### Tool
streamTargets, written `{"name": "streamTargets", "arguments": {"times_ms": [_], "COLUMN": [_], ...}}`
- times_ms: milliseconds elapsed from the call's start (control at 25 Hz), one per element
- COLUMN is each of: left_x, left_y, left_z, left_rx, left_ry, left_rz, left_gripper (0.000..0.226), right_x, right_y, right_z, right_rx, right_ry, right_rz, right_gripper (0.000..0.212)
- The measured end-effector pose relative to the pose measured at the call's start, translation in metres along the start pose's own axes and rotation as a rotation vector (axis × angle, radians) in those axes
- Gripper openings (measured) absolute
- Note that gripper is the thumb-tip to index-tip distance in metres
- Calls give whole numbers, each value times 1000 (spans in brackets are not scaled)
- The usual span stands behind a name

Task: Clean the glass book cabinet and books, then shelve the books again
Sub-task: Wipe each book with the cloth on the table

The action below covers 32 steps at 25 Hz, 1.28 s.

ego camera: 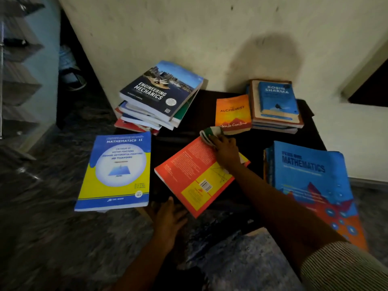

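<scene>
An orange-red book (195,173) lies back cover up, tilted, on the dark low table (210,106). My right hand (227,152) presses a green and white cloth (210,134) against the book's far corner. My left hand (168,217) rests with its fingers spread at the table's near edge, just below the book's near corner, holding nothing. A blue and yellow Mathematics II book (117,171) lies to the left, overhanging the table. Part of the glass cabinet (19,70) with its bare shelves shows at the far left.
A stack topped by Engineering Mechanics (161,91) stands at the back left. The Alchemist (233,113) and a pile topped by a blue Robin Sharma book (277,99) sit at the back right. A large blue Mathematics book (315,185) tops a stack on the right. Marble floor surrounds the table.
</scene>
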<state>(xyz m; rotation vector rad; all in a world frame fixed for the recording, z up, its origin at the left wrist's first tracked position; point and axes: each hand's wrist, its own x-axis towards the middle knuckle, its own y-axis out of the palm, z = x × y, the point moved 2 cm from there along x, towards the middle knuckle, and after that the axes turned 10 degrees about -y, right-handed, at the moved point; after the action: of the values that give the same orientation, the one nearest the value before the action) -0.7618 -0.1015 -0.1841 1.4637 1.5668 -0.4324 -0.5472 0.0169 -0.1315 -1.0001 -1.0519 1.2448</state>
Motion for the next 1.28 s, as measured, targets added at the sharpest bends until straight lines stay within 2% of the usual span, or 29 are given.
{"name": "streamTargets", "arguments": {"times_ms": [80,160,280,360,440,480,560,640,680,760,880,1000,1080,1200,1280], "left_x": [0,-1,-3,-4,-6,-7,-7,-6,-5,-1,-2,-11,-19,-24,-14], "left_y": [3,3,3,5,8,10,12,13,14,14,18,24,28,40,51], "left_z": [-9,-13,-14,-14,-14,-15,-16,-17,-17,-20,-24,-22,-19,-25,-28], "left_rx": [-84,-136,-173,-179,-188,-186,-147,-90,-64,-23,96,221,235,115,21], "left_ry": [-125,-149,-176,-170,-159,-155,-159,-143,-127,-106,-48,112,242,269,146], "left_rz": [25,16,36,30,22,15,0,-6,-7,-15,-35,-112,-164,-94,-43], "left_gripper": [34,36,41,44,45,45,43,42,42,43,46,32,34,33,52], "right_x": [3,-5,-49,-77,-87,-82,-66,-66,-71,-85,-122,-165,-181,-180,-175], "right_y": [19,32,44,49,47,38,21,12,11,17,32,40,37,13,-9], "right_z": [15,39,81,102,91,72,17,-36,-44,-27,27,78,83,60,41], "right_rx": [-68,-100,-5,56,40,66,24,-91,-108,-157,-94,70,127,297,365], "right_ry": [-57,-147,-338,-465,-535,-491,-184,94,139,98,-53,-186,-266,-205,-110], "right_rz": [19,-42,-152,-121,-107,-116,-161,-119,-102,-152,-232,-271,-272,-309,-372], "right_gripper": [55,53,50,47,47,52,62,60,60,61,61,57,59,66,67]}}
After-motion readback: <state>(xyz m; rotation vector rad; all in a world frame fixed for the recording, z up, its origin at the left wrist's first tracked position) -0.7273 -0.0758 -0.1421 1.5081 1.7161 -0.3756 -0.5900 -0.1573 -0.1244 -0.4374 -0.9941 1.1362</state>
